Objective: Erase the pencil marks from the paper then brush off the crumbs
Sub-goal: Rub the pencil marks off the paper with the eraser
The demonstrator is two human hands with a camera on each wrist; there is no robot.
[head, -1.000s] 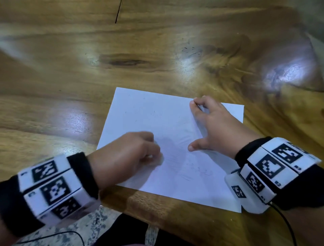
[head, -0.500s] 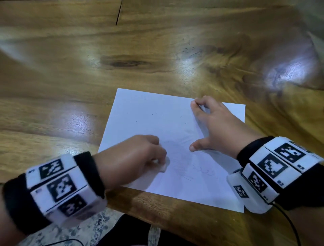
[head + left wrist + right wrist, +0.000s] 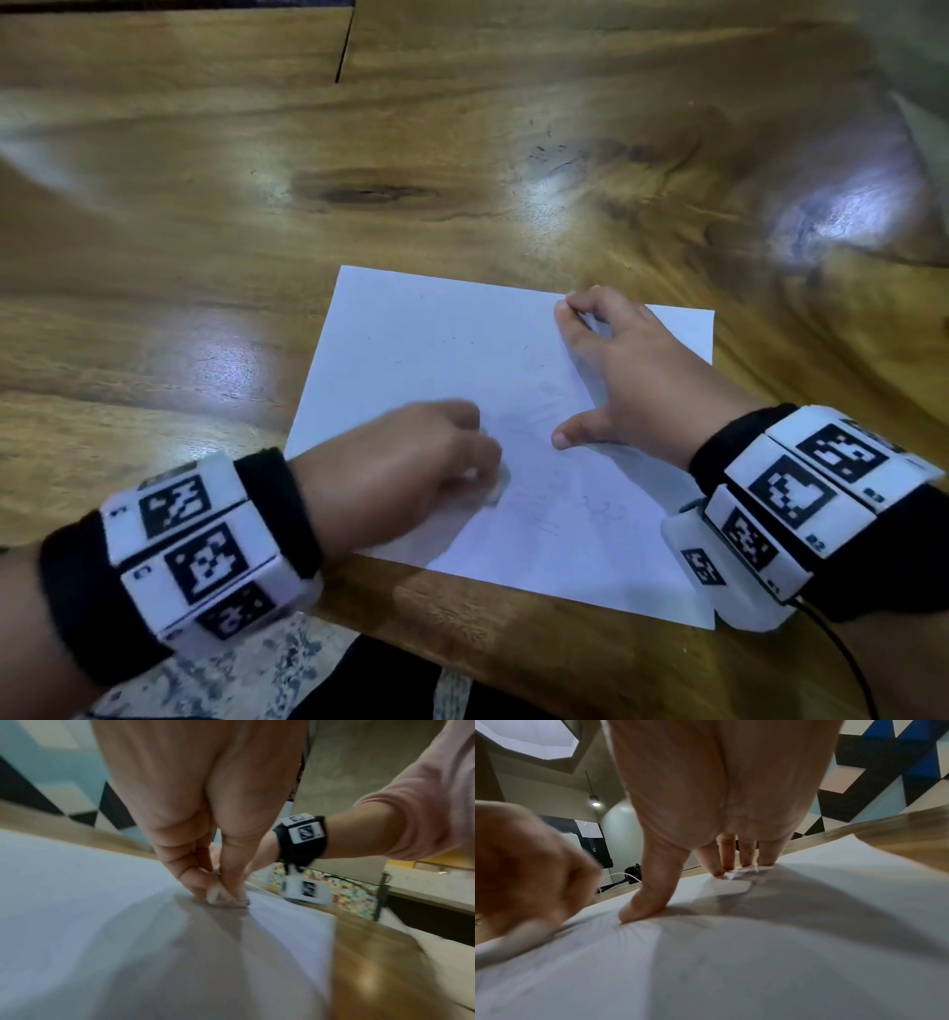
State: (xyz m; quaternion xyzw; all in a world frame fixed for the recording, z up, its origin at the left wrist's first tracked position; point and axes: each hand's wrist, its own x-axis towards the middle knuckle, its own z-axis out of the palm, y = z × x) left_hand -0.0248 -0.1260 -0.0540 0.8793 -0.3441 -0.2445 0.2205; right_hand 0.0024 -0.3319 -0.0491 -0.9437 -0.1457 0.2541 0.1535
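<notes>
A white sheet of paper point(image 3: 441, 360) lies on the wooden table point(image 3: 359, 154), with faint pencil marks point(image 3: 606, 514) near its front middle. My left hand point(image 3: 411, 473) pinches a small white eraser point(image 3: 221, 898) between thumb and fingers and presses it on the paper; the hand is blurred with motion. My right hand point(image 3: 631, 370) lies spread on the right part of the sheet, its fingertips point(image 3: 744, 864) and thumb point(image 3: 641, 906) pressing the paper point(image 3: 731, 963) flat. The paper wrinkles a little by the thumb.
The table's front edge point(image 3: 513, 642) runs just below the paper, with patterned floor and dark clothing beneath it. Bare glossy wood stretches to the left of the sheet and behind it. A cable point(image 3: 842, 663) hangs from my right wrist band.
My left hand has slid with the eraser to the right and toward the front edge, across the marked middle of the sheet. The right hand has stayed pressing the paper.
</notes>
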